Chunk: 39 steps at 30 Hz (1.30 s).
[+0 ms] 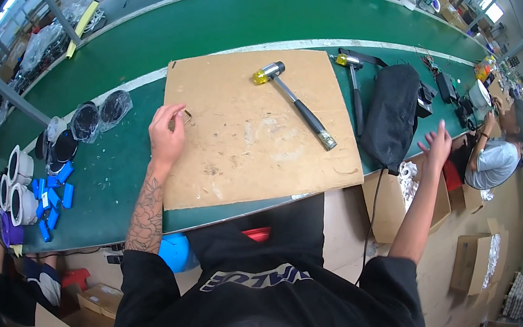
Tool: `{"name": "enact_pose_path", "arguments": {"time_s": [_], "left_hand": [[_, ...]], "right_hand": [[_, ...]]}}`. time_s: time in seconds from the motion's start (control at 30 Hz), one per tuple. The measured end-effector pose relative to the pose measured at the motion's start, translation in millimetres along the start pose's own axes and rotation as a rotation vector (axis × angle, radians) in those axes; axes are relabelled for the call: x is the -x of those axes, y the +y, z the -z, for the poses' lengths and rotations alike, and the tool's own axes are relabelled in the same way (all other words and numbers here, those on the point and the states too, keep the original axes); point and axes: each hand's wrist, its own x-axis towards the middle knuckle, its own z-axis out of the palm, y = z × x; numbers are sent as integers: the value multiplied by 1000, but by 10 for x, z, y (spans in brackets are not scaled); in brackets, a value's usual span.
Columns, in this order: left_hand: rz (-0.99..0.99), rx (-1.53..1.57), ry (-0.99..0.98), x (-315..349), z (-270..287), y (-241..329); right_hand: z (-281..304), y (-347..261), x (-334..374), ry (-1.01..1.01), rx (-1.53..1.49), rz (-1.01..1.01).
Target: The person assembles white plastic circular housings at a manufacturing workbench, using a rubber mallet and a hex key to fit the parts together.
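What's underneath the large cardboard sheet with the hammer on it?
The green worktable shows past the left and far edges of the cardboard sheet; anything else beneath is covered.

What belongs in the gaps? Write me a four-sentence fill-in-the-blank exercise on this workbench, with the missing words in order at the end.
1. The mallet lying on the cardboard sheet has one black face and one ____ face.
2. A second mallet lies between the cardboard sheet and the ____ fabric bag.
3. The hand nearest the fabric bag is the person's ____ one.
4. The small cylinders heaped beside the white-rimmed round housings are ____.

Missing words: yellow; black; right; blue.
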Motion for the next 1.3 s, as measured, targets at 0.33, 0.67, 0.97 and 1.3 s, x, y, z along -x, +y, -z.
{"name": "enact_pose_path", "arguments": {"time_s": [0.33,0.67,0.97,1.3], "left_hand": [[36,-1,-37,36,-6,-45],[34,6,-42,26,-52,-46],[44,4,-47,50,-25,4],[32,18,-49,24,-19,10]], "right_hand": [[-748,-11,-679,-188,95,-158],[-982,-106,-465,-312,546,122],[-903,-130,-315,-307,772,318],[-722,-155,-122,-435,815,549]]}}
